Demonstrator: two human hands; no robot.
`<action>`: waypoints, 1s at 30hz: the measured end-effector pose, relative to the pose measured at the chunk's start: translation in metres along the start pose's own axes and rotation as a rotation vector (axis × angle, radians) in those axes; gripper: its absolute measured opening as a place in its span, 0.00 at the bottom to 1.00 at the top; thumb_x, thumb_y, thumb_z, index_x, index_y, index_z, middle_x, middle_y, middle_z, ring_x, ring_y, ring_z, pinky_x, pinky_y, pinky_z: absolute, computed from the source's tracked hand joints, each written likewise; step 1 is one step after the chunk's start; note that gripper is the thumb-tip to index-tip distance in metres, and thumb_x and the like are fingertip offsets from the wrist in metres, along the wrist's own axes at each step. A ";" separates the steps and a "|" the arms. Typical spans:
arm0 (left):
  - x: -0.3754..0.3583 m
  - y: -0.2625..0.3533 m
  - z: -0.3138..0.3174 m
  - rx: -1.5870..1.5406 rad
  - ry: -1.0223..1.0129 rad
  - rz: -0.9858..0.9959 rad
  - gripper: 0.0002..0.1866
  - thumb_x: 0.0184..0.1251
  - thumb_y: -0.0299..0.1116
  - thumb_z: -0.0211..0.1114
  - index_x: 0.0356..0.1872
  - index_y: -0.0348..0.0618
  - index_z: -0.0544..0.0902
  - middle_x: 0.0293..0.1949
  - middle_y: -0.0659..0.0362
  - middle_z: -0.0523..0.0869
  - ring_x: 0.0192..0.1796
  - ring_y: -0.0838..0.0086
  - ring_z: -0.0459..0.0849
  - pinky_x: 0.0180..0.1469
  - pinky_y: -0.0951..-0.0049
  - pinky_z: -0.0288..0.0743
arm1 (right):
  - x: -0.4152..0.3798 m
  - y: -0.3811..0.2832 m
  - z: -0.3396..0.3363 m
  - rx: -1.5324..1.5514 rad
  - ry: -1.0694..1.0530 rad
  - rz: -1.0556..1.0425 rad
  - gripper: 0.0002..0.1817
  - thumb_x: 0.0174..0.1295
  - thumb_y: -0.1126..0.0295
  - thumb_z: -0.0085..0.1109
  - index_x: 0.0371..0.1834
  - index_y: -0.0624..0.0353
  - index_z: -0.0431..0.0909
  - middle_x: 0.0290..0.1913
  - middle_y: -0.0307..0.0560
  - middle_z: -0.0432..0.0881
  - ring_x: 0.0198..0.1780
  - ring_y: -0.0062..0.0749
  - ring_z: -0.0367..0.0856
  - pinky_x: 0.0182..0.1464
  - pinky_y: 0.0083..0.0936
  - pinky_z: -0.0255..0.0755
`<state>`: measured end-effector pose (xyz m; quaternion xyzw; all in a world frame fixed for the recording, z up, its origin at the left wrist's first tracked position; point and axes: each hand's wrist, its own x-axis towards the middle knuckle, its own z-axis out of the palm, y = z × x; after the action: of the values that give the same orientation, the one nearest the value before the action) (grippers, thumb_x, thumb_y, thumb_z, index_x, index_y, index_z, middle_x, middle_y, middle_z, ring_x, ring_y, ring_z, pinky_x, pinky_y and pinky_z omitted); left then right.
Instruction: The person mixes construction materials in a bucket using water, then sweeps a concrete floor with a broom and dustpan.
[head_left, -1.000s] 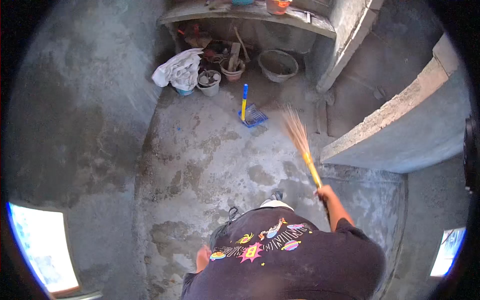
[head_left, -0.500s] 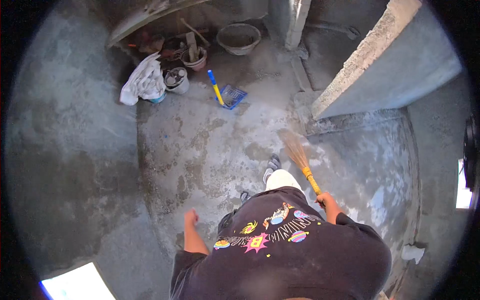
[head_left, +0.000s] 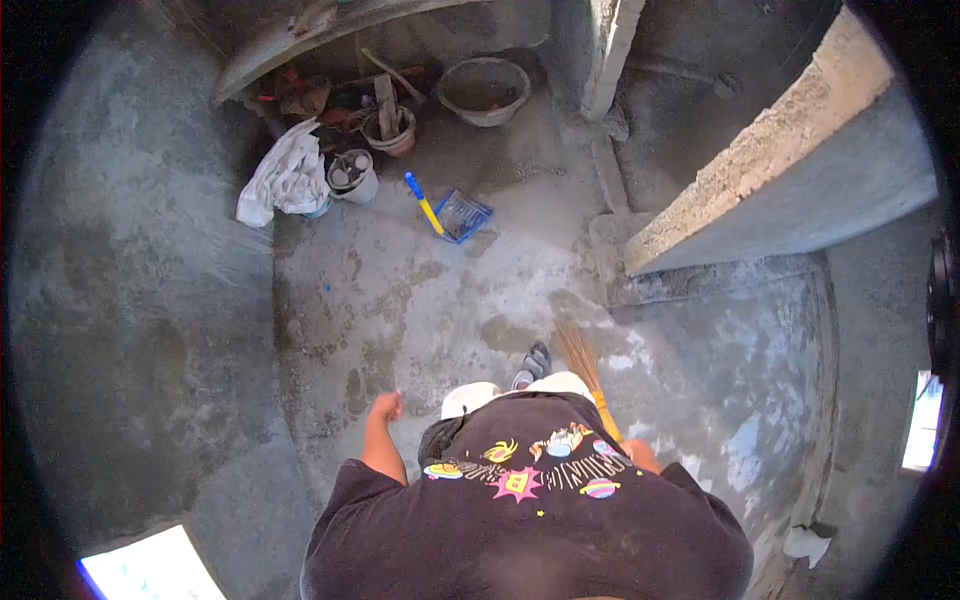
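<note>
The broom (head_left: pixel 582 362) stood close by the person's feet, bristles down on the damp concrete floor (head_left: pixel 430 290); the right hand (head_left: pixel 640 453) was closed round its yellow handle. The left hand (head_left: pixel 386 407) hung free, loosely curled and holding nothing. This looked like mid-sweep (near the stroke's end); next, seemingly, another reach toward the blue dustpan (head_left: pixel 461 214) by the buckets.

Broom (head_left: pixel 583 364) in right hand (head_left: pixel 640 452)
</note>
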<state>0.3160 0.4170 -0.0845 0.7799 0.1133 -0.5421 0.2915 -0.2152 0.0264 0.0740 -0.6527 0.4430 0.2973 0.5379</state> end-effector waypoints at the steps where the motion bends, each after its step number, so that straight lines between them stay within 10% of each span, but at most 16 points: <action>1: -0.002 -0.010 0.007 -0.029 0.002 -0.102 0.17 0.67 0.50 0.56 0.32 0.47 0.77 0.23 0.61 0.78 0.20 0.71 0.75 0.23 0.67 0.70 | 0.001 -0.007 -0.011 -0.014 -0.028 0.019 0.08 0.53 0.69 0.58 0.19 0.56 0.75 0.19 0.44 0.76 0.23 0.33 0.76 0.28 0.33 0.70; 4: -0.017 -0.028 0.023 -0.103 0.023 -0.283 0.20 0.67 0.54 0.56 0.42 0.46 0.77 0.24 0.60 0.79 0.22 0.71 0.78 0.26 0.65 0.70 | -0.009 -0.012 -0.026 -0.079 -0.009 -0.210 0.10 0.51 0.69 0.59 0.15 0.56 0.74 0.20 0.45 0.78 0.25 0.34 0.78 0.28 0.33 0.70; 9: -0.026 -0.022 0.021 -0.143 0.046 -0.259 0.22 0.67 0.55 0.55 0.51 0.50 0.75 0.36 0.61 0.82 0.34 0.70 0.82 0.36 0.65 0.75 | 0.050 0.034 -0.027 -0.109 -0.183 0.222 0.09 0.53 0.64 0.59 0.21 0.56 0.81 0.25 0.46 0.82 0.29 0.34 0.80 0.34 0.36 0.71; 12: -0.023 -0.018 0.020 -0.226 0.073 -0.274 0.22 0.67 0.55 0.56 0.51 0.50 0.75 0.34 0.61 0.81 0.33 0.69 0.82 0.35 0.64 0.75 | 0.133 0.129 0.011 -0.184 -0.013 0.438 0.12 0.54 0.60 0.60 0.26 0.57 0.85 0.29 0.45 0.84 0.33 0.33 0.82 0.39 0.41 0.72; 15: -0.005 -0.014 0.011 -0.251 0.051 -0.317 0.23 0.66 0.57 0.56 0.51 0.51 0.75 0.34 0.61 0.81 0.32 0.69 0.81 0.34 0.63 0.74 | 0.154 0.154 0.033 -0.303 0.288 0.187 0.10 0.54 0.64 0.64 0.26 0.60 0.83 0.25 0.47 0.82 0.27 0.33 0.81 0.33 0.39 0.74; 30: 0.110 0.174 -0.061 -0.186 0.112 -0.072 0.18 0.65 0.49 0.61 0.44 0.44 0.78 0.29 0.60 0.80 0.20 0.76 0.74 0.22 0.71 0.66 | 0.190 -0.126 -0.102 0.181 0.209 0.502 0.07 0.54 0.69 0.65 0.26 0.62 0.82 0.23 0.48 0.81 0.23 0.32 0.80 0.28 0.36 0.73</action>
<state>0.4924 0.2969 -0.1120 0.7741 0.2073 -0.4948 0.3362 -0.0292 -0.1179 -0.0104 -0.4993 0.6684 0.3114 0.4549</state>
